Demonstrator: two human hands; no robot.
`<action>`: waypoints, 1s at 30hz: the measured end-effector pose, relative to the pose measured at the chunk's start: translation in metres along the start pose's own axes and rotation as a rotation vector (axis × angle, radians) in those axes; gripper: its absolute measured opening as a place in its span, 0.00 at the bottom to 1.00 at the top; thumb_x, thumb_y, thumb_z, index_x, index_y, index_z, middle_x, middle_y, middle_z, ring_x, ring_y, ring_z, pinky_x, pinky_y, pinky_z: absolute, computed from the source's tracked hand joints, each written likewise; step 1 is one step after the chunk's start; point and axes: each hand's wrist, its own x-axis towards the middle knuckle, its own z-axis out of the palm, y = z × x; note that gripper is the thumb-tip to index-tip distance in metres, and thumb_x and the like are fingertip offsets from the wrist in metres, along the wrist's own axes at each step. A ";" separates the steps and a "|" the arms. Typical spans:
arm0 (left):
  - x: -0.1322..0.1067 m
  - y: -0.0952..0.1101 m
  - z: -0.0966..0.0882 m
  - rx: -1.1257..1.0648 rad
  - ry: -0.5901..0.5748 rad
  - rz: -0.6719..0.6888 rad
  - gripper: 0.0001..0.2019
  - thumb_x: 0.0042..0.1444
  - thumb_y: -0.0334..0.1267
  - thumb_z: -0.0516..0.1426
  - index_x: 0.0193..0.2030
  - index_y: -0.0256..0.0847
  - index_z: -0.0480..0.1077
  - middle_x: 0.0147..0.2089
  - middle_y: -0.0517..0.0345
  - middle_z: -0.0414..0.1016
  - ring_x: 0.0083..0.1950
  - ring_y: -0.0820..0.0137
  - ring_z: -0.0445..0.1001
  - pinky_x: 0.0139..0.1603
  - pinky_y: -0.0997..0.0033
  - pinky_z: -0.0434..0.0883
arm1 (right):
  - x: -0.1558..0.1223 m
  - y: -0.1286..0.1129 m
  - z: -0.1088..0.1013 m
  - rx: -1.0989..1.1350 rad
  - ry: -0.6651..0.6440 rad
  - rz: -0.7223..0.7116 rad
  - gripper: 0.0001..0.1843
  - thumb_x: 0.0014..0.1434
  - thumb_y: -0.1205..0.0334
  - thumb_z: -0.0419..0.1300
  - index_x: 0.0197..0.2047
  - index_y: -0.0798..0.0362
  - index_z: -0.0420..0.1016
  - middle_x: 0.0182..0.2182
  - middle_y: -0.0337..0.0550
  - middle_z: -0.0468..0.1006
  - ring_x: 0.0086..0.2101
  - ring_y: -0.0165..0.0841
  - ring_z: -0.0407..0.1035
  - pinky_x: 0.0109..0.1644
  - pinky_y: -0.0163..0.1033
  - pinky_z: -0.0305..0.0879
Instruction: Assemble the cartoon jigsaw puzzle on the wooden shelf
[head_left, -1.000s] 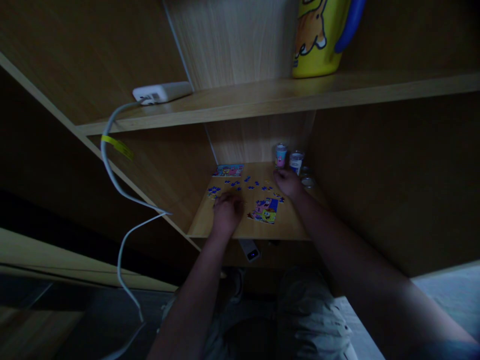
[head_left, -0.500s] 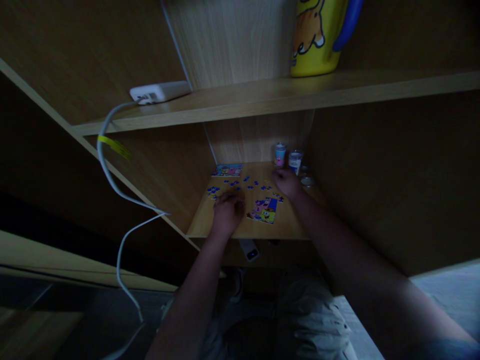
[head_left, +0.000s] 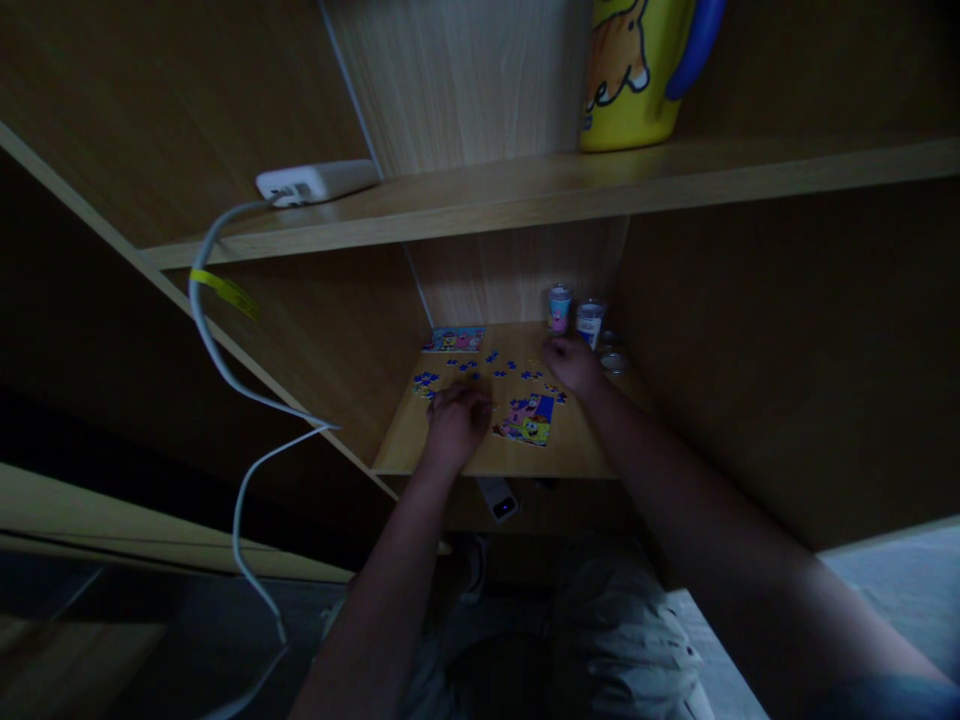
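Since half a second ago, the person's left hand (head_left: 454,425) has edged a little toward the joined puzzle section (head_left: 529,421), while the right hand (head_left: 568,362) has barely changed place. Nearest the head camera, the upper shelf (head_left: 480,188) bears two things: one yellow mug (head_left: 634,85) with a blue handle, and one white box (head_left: 319,182) from which one white cable (head_left: 217,345) with one yellow tag hangs down in a long loop. Low in the view are the person's trousers (head_left: 622,620), and one pale device (head_left: 496,498) below the front edge of the lower shelf (head_left: 401,445). On that lower shelf lies one joined section, flat and near the front, right of the left hand. The left hand's fingers are curled close to the section's left side; whether they grip a piece cannot be told. Around a dozen loose pieces (head_left: 491,357) lie scattered behind the section, mostly blue with a few yellow, and one cluster (head_left: 425,379) to the left is too small to count. The right hand, fingers folded in, is just in front of the cups; what it holds, if anything, is hidden. Farther back are two round lids at the right, one clear cup (head_left: 589,322) with a white label, one printed cup (head_left: 559,312), and, at far left, one flat picture card (head_left: 454,339).
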 end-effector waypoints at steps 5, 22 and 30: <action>0.000 0.004 -0.002 0.020 -0.027 -0.010 0.04 0.65 0.36 0.66 0.45 0.47 0.83 0.54 0.48 0.84 0.59 0.49 0.78 0.67 0.44 0.72 | 0.000 0.001 0.002 0.002 0.009 0.000 0.23 0.71 0.50 0.55 0.26 0.49 0.73 0.25 0.42 0.79 0.30 0.37 0.72 0.36 0.40 0.60; 0.002 0.003 -0.011 -0.407 -0.007 0.037 0.12 0.72 0.36 0.59 0.58 0.46 0.80 0.53 0.50 0.86 0.52 0.59 0.84 0.57 0.56 0.79 | 0.000 -0.001 -0.001 -0.038 -0.004 -0.021 0.21 0.71 0.50 0.54 0.27 0.48 0.73 0.27 0.42 0.80 0.32 0.37 0.73 0.38 0.40 0.61; 0.000 0.002 -0.006 -0.447 -0.066 0.002 0.08 0.69 0.38 0.61 0.52 0.46 0.77 0.45 0.54 0.84 0.46 0.62 0.83 0.50 0.61 0.79 | -0.001 -0.003 -0.002 -0.040 -0.020 -0.010 0.22 0.71 0.50 0.54 0.26 0.48 0.73 0.26 0.42 0.80 0.31 0.37 0.72 0.37 0.40 0.61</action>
